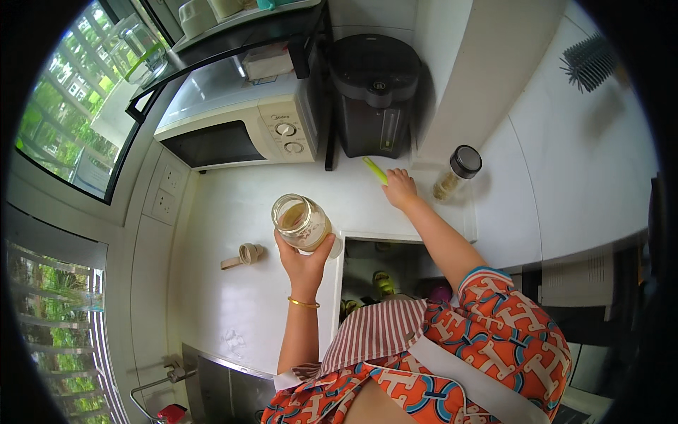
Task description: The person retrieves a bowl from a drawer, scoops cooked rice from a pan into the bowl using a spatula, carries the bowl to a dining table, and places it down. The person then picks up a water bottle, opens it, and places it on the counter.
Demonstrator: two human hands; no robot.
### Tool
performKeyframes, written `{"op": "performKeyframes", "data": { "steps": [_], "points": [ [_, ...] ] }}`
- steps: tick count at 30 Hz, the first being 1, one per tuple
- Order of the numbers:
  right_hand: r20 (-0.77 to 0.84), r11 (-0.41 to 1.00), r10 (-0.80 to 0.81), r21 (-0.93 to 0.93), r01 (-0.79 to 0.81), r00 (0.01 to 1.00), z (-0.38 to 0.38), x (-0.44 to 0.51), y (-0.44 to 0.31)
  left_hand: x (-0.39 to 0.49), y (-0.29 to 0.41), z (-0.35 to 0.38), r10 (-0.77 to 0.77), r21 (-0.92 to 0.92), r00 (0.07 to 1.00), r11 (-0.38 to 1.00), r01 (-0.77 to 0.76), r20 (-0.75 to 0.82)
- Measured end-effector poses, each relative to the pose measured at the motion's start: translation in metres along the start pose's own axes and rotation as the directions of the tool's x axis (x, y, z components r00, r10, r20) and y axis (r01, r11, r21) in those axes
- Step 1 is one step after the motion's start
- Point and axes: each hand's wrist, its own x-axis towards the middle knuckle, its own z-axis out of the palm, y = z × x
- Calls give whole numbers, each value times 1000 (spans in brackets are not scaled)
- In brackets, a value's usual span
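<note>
My left hand [303, 262] grips a clear glass jar [311, 233] around its lower side, tilted with its open mouth toward me. Inside the jar is some beige-brown residue. Over the counter on the right, the fingers of my right hand [401, 190] are closed at one end of a bright green stick-like utensil [375, 168]; that end is hidden by the hand. A beige bottle cap with a strap [249, 254] lies left of the jar. Right of my right hand stands a glass shaker jar [456, 172] with a dark lid and pale contents.
A white Midea microwave [238, 132] and a black electric hot-water dispenser [375, 100] stand along the back of the white counter [228, 201]. A metal sink [222, 392] and faucet [175, 373] are at lower left. A grey bristle brush [588, 62] is at upper right.
</note>
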Motion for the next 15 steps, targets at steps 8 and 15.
{"op": "performKeyframes", "data": {
  "steps": [8,15],
  "points": [
    [162,997,-80,10,80,983,22,9,20,5,-12,25,-117,7,990,993,118,-78],
    [282,964,-95,266,17,955,5,0,-7,-5,-25,15,-141,-110,982,986,127,-129]
  ]
}}
